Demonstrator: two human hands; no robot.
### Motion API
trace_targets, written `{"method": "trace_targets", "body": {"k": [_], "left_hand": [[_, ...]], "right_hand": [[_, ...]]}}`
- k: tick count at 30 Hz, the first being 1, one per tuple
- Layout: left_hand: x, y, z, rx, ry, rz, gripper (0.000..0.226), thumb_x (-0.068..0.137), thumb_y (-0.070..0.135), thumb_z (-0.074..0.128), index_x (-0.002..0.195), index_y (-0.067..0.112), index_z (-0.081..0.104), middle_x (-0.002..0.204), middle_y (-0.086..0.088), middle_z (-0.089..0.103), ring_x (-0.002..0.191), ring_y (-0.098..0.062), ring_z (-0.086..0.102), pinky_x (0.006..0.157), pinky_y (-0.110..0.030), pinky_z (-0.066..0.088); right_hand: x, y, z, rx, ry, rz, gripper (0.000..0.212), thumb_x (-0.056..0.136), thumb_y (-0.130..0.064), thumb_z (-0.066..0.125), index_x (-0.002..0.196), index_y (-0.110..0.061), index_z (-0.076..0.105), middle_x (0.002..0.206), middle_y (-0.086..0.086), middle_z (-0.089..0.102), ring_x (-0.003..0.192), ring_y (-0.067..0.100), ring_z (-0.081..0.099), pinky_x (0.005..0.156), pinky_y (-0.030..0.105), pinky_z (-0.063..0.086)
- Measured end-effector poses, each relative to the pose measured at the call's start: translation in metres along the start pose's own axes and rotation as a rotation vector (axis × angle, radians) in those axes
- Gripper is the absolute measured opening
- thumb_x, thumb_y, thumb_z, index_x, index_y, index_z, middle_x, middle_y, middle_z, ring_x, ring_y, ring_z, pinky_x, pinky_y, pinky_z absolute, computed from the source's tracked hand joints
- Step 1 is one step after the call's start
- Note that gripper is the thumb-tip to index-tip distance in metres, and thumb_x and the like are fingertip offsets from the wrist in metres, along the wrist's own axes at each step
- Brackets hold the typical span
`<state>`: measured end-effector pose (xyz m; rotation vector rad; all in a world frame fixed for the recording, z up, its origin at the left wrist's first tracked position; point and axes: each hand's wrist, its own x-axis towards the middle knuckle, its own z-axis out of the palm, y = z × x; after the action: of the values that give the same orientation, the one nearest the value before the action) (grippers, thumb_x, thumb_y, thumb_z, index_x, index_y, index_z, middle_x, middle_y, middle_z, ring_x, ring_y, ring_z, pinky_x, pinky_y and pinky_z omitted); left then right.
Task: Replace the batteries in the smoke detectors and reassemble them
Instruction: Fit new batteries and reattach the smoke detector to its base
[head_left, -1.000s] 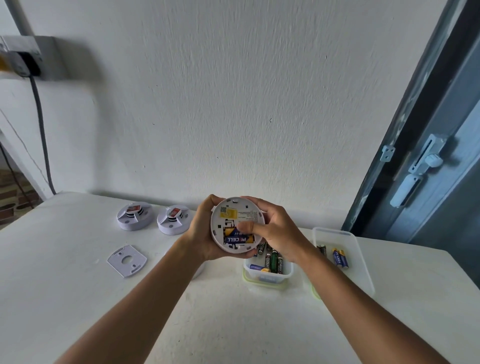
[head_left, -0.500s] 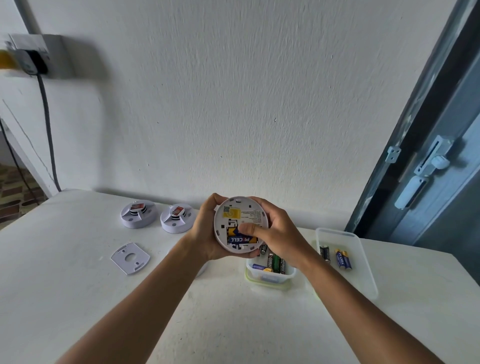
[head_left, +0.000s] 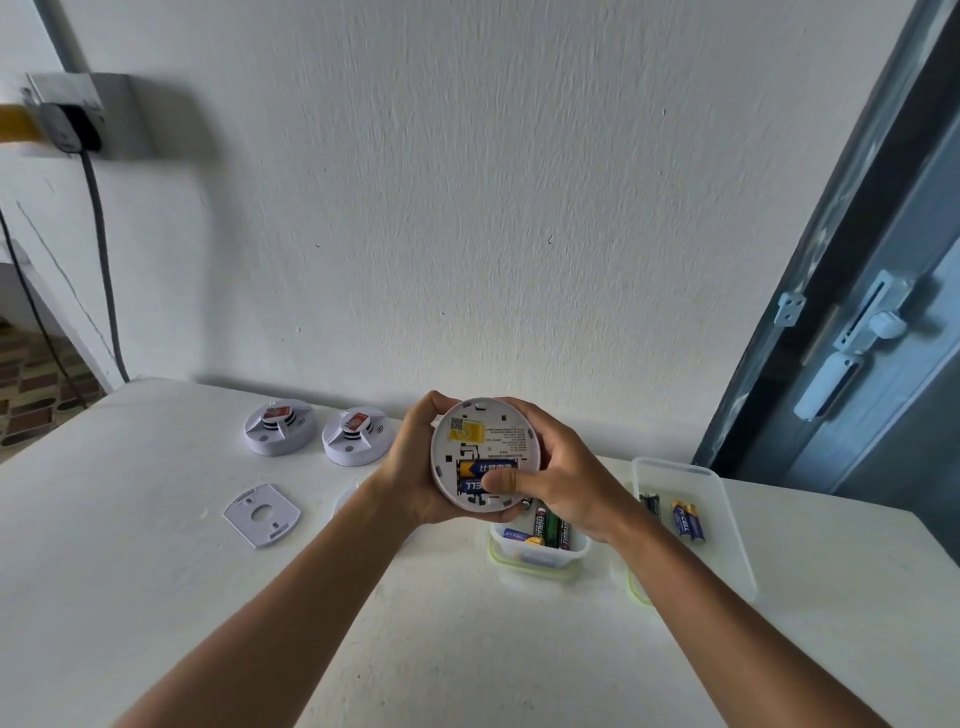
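Observation:
A round white smoke detector is held up over the table with its back facing me. My left hand grips its left rim. My right hand wraps the right rim, and its thumb presses on blue and yellow batteries in the open compartment. Two more white detectors sit at the back left of the white table. A white mounting plate lies flat in front of them.
A small clear tub with several batteries stands below my hands. To its right, a clear lid or tray holds a few blue batteries. A wall runs behind the table; a dark door frame is at the right.
My right thumb has slid a little lower on the batteries. The view has shifted slightly; both hands still hold the detector in the same place.

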<state>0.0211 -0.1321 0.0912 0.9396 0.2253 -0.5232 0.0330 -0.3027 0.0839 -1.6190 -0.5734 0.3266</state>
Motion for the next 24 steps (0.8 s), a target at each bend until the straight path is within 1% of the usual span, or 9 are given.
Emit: {"method": "trace_targets", "body": {"k": [2, 4, 6, 8, 11, 15, 18, 20, 24], "left_hand": [[0.001, -0.002, 0.004, -0.005, -0.009, -0.006, 0.059, 0.085, 0.046, 0.029, 0.085, 0.01, 0.076, 0.09, -0.016, 0.068, 0.079, -0.031, 0.062, 0.071, -0.044, 0.053], [0.001, -0.004, 0.008, -0.009, -0.015, -0.014, 0.06, 0.084, 0.046, 0.029, 0.084, 0.01, 0.077, 0.088, -0.016, 0.069, 0.075, -0.031, 0.064, 0.068, -0.043, 0.055], [0.002, -0.006, 0.011, 0.008, -0.011, -0.006, 0.059, 0.083, 0.046, 0.03, 0.085, 0.011, 0.076, 0.09, -0.016, 0.069, 0.078, -0.031, 0.063, 0.07, -0.043, 0.054], [0.005, -0.011, 0.016, 0.008, -0.003, -0.001, 0.056, 0.08, 0.045, 0.033, 0.091, 0.01, 0.075, 0.093, -0.016, 0.068, 0.08, -0.031, 0.062, 0.072, -0.043, 0.053], [0.008, -0.019, 0.021, -0.02, 0.013, -0.004, 0.053, 0.079, 0.044, 0.036, 0.097, 0.01, 0.072, 0.097, -0.017, 0.067, 0.082, -0.033, 0.062, 0.073, -0.044, 0.053], [0.008, -0.026, 0.027, -0.005, 0.055, 0.005, 0.055, 0.081, 0.044, 0.033, 0.097, 0.01, 0.073, 0.095, -0.017, 0.069, 0.084, -0.035, 0.061, 0.076, -0.044, 0.05], [0.001, -0.027, 0.029, 0.021, 0.066, 0.01, 0.054, 0.077, 0.042, 0.036, 0.082, 0.01, 0.078, 0.085, -0.017, 0.071, 0.082, -0.036, 0.061, 0.078, -0.044, 0.046], [-0.004, -0.026, 0.024, 0.013, 0.076, 0.018, 0.053, 0.077, 0.041, 0.036, 0.079, 0.01, 0.078, 0.084, -0.018, 0.072, 0.086, -0.037, 0.06, 0.079, -0.046, 0.045], [-0.018, -0.016, 0.0, -0.011, 0.13, 0.049, 0.05, 0.082, 0.043, 0.04, 0.097, 0.01, 0.074, 0.097, -0.023, 0.07, 0.087, -0.042, 0.066, 0.073, -0.055, 0.055]], "right_hand": [[-0.002, 0.0, -0.007, 0.043, -0.035, 0.021, 0.064, 0.075, -0.009, 0.08, 0.129, -0.029, 0.052, 0.12, 0.003, 0.064, 0.112, 0.02, 0.063, 0.087, 0.04, 0.058], [-0.005, 0.001, -0.014, 0.129, -0.096, 0.059, 0.068, 0.076, -0.007, 0.078, 0.134, -0.028, 0.05, 0.123, 0.007, 0.063, 0.114, 0.026, 0.062, 0.089, 0.049, 0.056], [-0.008, 0.003, -0.02, 0.164, -0.112, 0.072, 0.07, 0.075, -0.005, 0.077, 0.135, -0.03, 0.05, 0.124, 0.008, 0.063, 0.113, 0.03, 0.062, 0.088, 0.056, 0.054], [-0.013, 0.003, -0.024, 0.168, -0.104, 0.068, 0.069, 0.075, -0.001, 0.077, 0.133, -0.029, 0.051, 0.123, 0.009, 0.063, 0.112, 0.029, 0.063, 0.088, 0.057, 0.054], [-0.018, 0.003, -0.03, 0.173, -0.108, 0.076, 0.067, 0.077, 0.004, 0.075, 0.132, -0.027, 0.053, 0.123, 0.011, 0.063, 0.112, 0.028, 0.063, 0.088, 0.053, 0.055], [-0.023, 0.003, -0.036, 0.255, -0.145, 0.12, 0.058, 0.08, -0.004, 0.072, 0.131, -0.023, 0.054, 0.123, 0.013, 0.062, 0.112, 0.031, 0.063, 0.082, 0.047, 0.057], [-0.02, 0.005, -0.033, 0.312, -0.144, 0.177, 0.052, 0.082, -0.01, 0.07, 0.13, -0.022, 0.055, 0.122, 0.015, 0.063, 0.11, 0.034, 0.064, 0.086, 0.049, 0.056], [-0.015, 0.006, -0.026, 0.328, -0.133, 0.218, 0.053, 0.08, -0.015, 0.071, 0.13, -0.022, 0.056, 0.123, 0.016, 0.063, 0.11, 0.036, 0.064, 0.085, 0.049, 0.056], [-0.003, -0.003, 0.0, 0.317, -0.112, 0.26, 0.037, 0.09, -0.019, 0.062, 0.127, -0.021, 0.058, 0.117, 0.016, 0.067, 0.1, 0.032, 0.067, 0.064, 0.03, 0.055]]}}
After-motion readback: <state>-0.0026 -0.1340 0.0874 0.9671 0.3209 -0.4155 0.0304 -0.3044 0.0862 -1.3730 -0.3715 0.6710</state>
